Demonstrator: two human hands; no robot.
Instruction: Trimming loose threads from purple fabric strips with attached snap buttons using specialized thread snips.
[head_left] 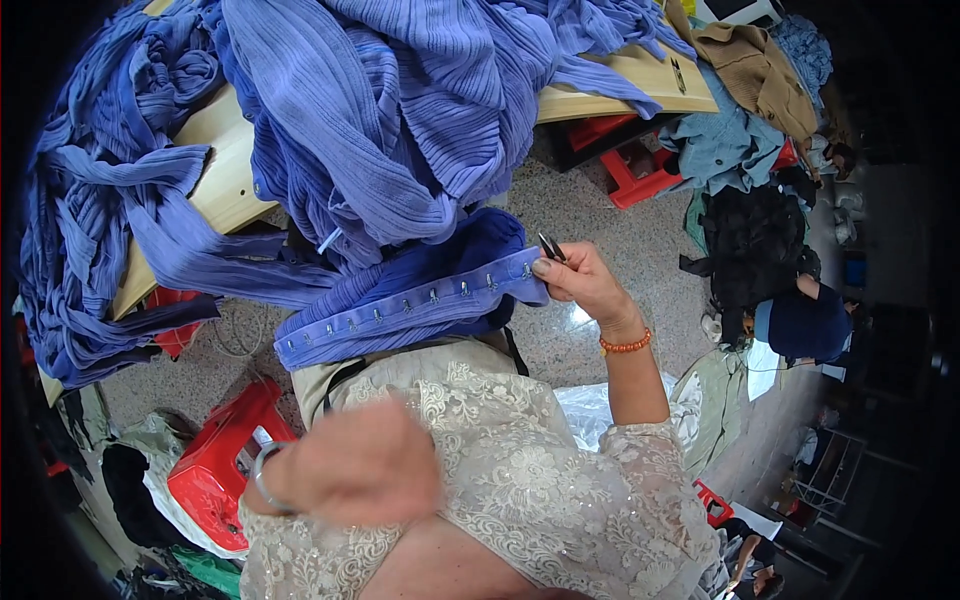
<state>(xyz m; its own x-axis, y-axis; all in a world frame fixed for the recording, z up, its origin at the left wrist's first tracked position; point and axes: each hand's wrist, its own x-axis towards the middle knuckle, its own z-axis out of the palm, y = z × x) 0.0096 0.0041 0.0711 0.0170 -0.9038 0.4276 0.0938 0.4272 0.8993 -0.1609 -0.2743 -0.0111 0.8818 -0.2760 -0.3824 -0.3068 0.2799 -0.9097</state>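
My right hand [590, 280], wearing an orange bead bracelet, pinches the right end of a blue-purple garment band [400, 315]. A row of several small metal hooks runs along the band. Dark, pointed thread snips [550, 248] also stick out of that hand, blades up. The band stretches leftward across my lap, with darker blue ribbed cloth [440, 262] bunched behind it. My left hand [370, 462], with a bangle at the wrist, is raised in front of my chest, apart from the garment. Motion smears its fingers, so what it holds, if anything, cannot be made out.
Blue-purple ribbed knit garments [390, 110] are heaped on a pale wooden table [232, 170] ahead and spill over its edge. Red plastic stools stand at the left [215, 480] and under the table's right end [632, 175]. Piled clothes [740, 240] and other people [805, 325] are at the right.
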